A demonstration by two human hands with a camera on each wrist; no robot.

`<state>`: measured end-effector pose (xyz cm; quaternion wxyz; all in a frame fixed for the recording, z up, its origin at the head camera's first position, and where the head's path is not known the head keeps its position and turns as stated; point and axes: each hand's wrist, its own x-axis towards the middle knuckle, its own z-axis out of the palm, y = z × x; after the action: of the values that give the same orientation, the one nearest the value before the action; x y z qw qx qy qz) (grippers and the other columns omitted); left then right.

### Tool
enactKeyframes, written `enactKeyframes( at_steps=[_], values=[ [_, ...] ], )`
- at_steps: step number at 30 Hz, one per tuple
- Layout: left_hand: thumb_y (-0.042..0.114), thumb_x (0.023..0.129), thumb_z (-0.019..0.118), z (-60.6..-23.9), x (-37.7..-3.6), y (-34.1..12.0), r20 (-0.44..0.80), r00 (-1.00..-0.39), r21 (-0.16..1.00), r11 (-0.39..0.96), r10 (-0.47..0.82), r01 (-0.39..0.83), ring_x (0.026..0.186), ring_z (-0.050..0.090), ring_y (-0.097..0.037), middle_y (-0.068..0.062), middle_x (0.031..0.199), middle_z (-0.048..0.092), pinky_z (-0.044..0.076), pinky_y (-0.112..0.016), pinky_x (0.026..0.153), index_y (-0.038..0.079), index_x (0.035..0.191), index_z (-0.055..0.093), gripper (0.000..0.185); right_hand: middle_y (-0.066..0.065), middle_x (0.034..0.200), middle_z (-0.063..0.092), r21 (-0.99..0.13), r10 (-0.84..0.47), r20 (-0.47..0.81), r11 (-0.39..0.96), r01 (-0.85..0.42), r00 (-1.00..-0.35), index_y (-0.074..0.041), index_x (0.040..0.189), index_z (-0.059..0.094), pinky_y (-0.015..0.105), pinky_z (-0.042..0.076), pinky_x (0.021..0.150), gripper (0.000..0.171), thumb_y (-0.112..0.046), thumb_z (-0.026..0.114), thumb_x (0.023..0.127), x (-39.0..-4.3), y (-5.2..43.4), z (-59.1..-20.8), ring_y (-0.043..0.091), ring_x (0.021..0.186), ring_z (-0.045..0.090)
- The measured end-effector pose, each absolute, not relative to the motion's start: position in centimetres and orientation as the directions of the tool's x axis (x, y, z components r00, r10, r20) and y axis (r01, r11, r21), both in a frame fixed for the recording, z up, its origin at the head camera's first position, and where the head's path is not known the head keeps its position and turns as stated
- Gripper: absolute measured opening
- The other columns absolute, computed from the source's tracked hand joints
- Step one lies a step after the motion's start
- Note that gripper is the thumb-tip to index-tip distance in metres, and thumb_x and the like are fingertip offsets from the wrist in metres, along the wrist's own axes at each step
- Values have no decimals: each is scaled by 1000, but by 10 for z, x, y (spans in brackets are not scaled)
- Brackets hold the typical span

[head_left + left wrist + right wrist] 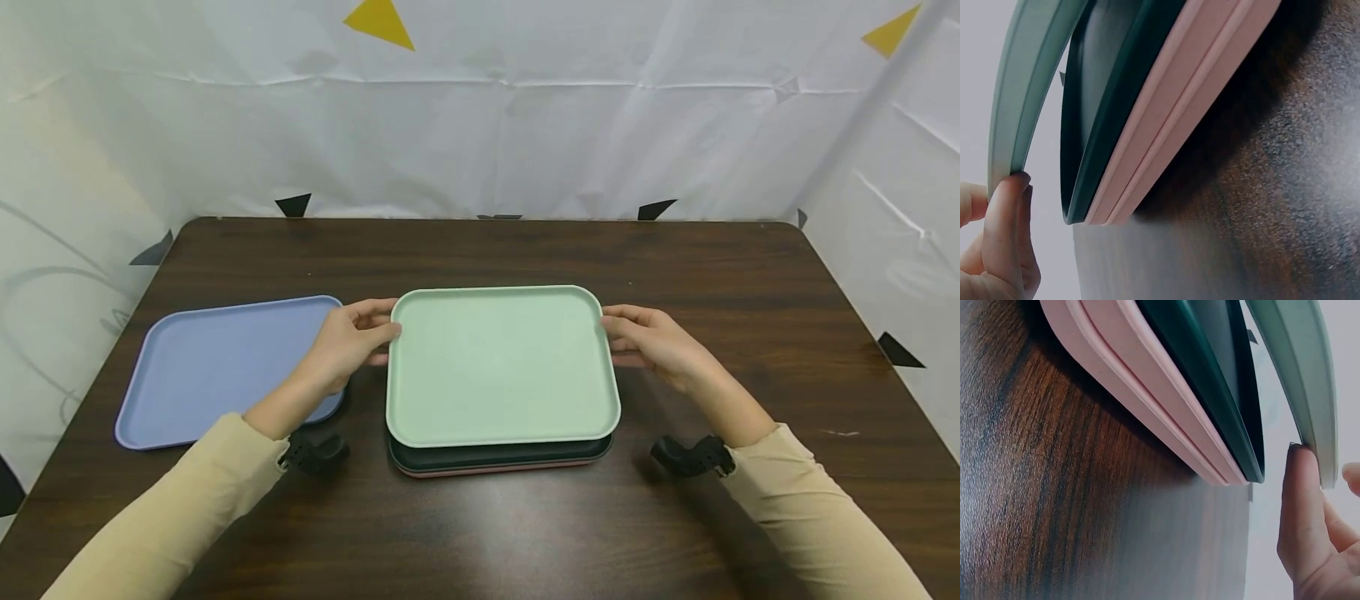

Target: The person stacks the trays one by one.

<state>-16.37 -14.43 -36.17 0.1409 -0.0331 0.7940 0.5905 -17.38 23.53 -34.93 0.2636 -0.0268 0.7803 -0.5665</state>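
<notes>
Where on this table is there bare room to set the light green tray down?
Bare table lies right of the right hand, along the far edge, and in front of the stack. The left is crowded: the blue tray sits beside the left hand holding the light green tray.

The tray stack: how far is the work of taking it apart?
Done: a blue tray lies alone on the table. In hand: the left hand and right hand grip the light green tray, raised above the stack. Left: the dark green tray and pink tray.
</notes>
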Motion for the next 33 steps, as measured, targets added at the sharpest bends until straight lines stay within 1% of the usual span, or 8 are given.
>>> enactKeyframes(
  at_steps=[2,6,8,10,13,17,24,33],
  values=[
    [11,93,59,-363,-163,-144,-262,-959,929,299,111,-219,78,63,1,-10,108,64,59,-20,67,6,139,50,47,0,114,57,-897,-332,-379,360,255,-864,2,147,28,21,57,84,60,-28,49,100,-174,235,-350,1,90,65],
    [10,93,58,-366,-163,-144,-268,-957,927,300,112,-225,77,64,1,-7,104,65,59,-21,66,5,138,50,46,15,125,54,-887,-309,-381,388,250,-871,-5,151,23,24,58,85,64,-25,53,98,-174,233,-349,0,90,64],
    [11,93,58,-367,-163,-144,-274,-955,924,305,113,-229,78,64,1,-6,103,65,59,-21,67,5,139,49,47,18,127,52,-884,-305,-377,401,241,-874,-7,152,22,26,58,85,65,-24,54,98,-174,232,-349,0,90,63],
    [10,93,58,-368,-163,-144,-281,-953,920,314,112,-235,79,63,0,-6,103,64,60,-22,67,5,139,49,47,16,124,55,-882,-306,-373,409,233,-876,-7,152,23,27,58,84,65,-22,55,97,-173,232,-349,0,89,63],
    [10,93,58,-370,-162,-144,-293,-949,914,324,111,-244,80,64,-1,-7,104,64,60,-23,69,5,139,48,47,7,111,59,-885,-310,-372,403,233,-875,-5,151,24,28,59,83,65,-19,56,96,-173,231,-350,2,88,63],
    [10,93,57,-372,-161,-144,-301,-947,910,330,116,-249,80,66,-4,-12,108,64,60,-24,69,5,140,48,48,0,101,59,-886,-313,-376,397,240,-872,-2,150,25,29,59,82,64,-15,57,95,-172,232,-353,3,86,64],
    [11,94,57,-375,-157,-143,-318,-940,908,323,120,-266,86,64,-4,-21,120,62,60,-25,71,5,141,46,49,3,102,61,-873,-319,-384,431,229,-867,-1,149,29,31,60,81,62,-12,58,95,-171,232,-359,4,85,64],
    [14,93,59,-371,-156,-144,-307,-943,890,390,130,-235,92,66,-11,-22,118,63,61,-30,76,6,141,47,49,2,101,60,-866,-303,-380,449,221,-874,-1,147,32,33,59,84,60,-12,58,95,-173,230,-360,4,85,63]
  ],
)
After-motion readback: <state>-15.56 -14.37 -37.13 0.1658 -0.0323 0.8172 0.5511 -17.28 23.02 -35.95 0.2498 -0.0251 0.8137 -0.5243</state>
